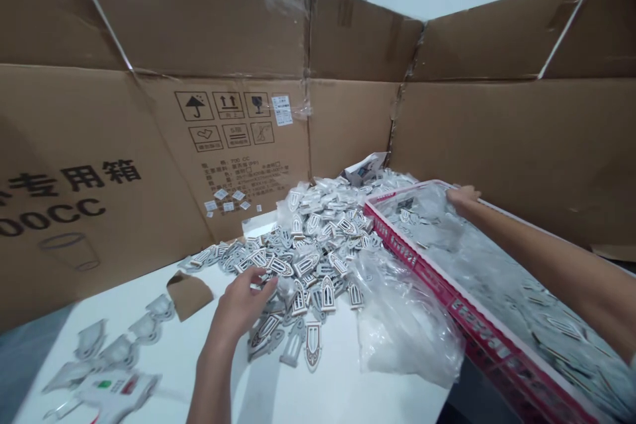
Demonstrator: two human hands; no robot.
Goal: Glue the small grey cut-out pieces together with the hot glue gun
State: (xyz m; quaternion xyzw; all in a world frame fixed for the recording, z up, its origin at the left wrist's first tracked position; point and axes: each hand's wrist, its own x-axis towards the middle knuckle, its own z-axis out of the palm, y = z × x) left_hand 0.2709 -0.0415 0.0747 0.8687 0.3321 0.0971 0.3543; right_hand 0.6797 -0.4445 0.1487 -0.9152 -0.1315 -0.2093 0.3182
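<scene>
My left hand (243, 301) reaches in over the near left side of a heap of small arch-shaped plastic pieces (328, 293), grey and white with brown trim. Its thumb and fingers are apart, and nothing shows between them. At the far end of a pink plastic crate (437, 288), my right hand (463, 199) is closed over the rim. Part of those fingers is hidden behind the edge. The crate is tilted against the table edge and holds clear plastic film (447, 232) and more of the pieces.
A crumpled clear plastic bag (405, 324) lies between heap and crate. At the left are a white glue gun (112, 392), several translucent plastic parts (119, 351) and a brown cardboard scrap (189, 295). Tall cardboard walls (238, 139) enclose the back of the white table (342, 387).
</scene>
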